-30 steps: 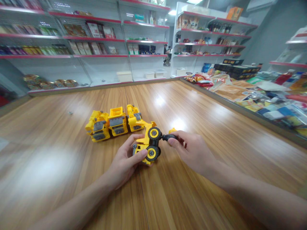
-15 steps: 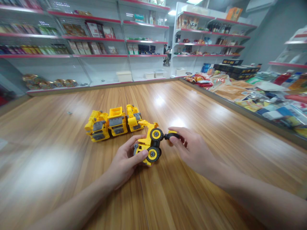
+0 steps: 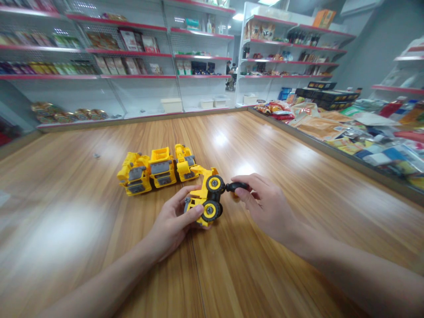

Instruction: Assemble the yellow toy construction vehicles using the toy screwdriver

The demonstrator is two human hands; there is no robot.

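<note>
A yellow toy construction truck point(image 3: 202, 191) is tipped on its side, its black wheels with yellow hubs facing right. My left hand point(image 3: 179, 216) is closed around its lower left part, thumb near the lower wheel. In my right hand point(image 3: 265, 198) is a small screwdriver point(image 3: 236, 187) with a dark handle, pinched between thumb and fingers. Its tip points left at the truck's underside by the upper wheel; whether it sits in a screw I cannot tell. Just beyond stand a yellow toy vehicle point(image 3: 135, 174), a toy dump truck point(image 3: 162, 168) and another toy vehicle point(image 3: 185, 163), side by side.
A small grey piece point(image 3: 96, 155) lies on the wooden table point(image 3: 82, 194) at the left. Packaged goods point(image 3: 323, 126) are heaped beyond the table's right edge. Stocked shelves point(image 3: 139, 77) line the back, and a person point(image 3: 229, 73) is visible far off.
The screwdriver handle has turned in my right fingers, its yellow part now mostly out of sight. The truck has shifted very slightly left in my left hand.
</note>
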